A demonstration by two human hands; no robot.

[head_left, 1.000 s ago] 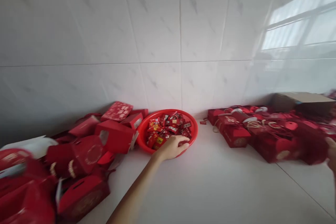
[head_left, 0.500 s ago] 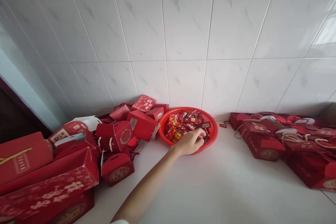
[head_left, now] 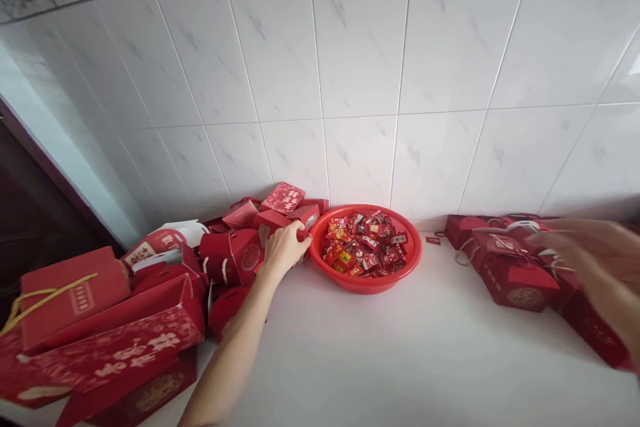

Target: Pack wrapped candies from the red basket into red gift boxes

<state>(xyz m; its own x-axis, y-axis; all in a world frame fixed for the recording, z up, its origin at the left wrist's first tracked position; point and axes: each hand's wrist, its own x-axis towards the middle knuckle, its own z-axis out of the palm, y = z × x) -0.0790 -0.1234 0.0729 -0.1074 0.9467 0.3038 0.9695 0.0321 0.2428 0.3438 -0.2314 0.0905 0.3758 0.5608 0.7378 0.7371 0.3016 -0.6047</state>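
My left hand [head_left: 287,248] is closed on a red gift box [head_left: 273,219] at the edge of the pile, just left of the candy basket. Its fingers curl over the box's right end, and the hand covers much of it. The red plastic basket [head_left: 367,285] holds wrapped candies [head_left: 367,243] in red and gold. At the right, my right hand [head_left: 595,260] is smeared by motion above a group of red gift boxes [head_left: 520,273] with cord handles. How its fingers are held is unclear.
More red boxes of different shapes [head_left: 150,347] are heaped at the left, one with a yellow cord [head_left: 50,297]. A small red packet [head_left: 433,240] lies right of the basket on the white counter [head_left: 380,360]. The tiled wall [head_left: 360,67] stands behind.
My left hand has moved left from the candies in the basket to a red box in the pile. My right hand has come into view at the right. The view has shifted slightly.
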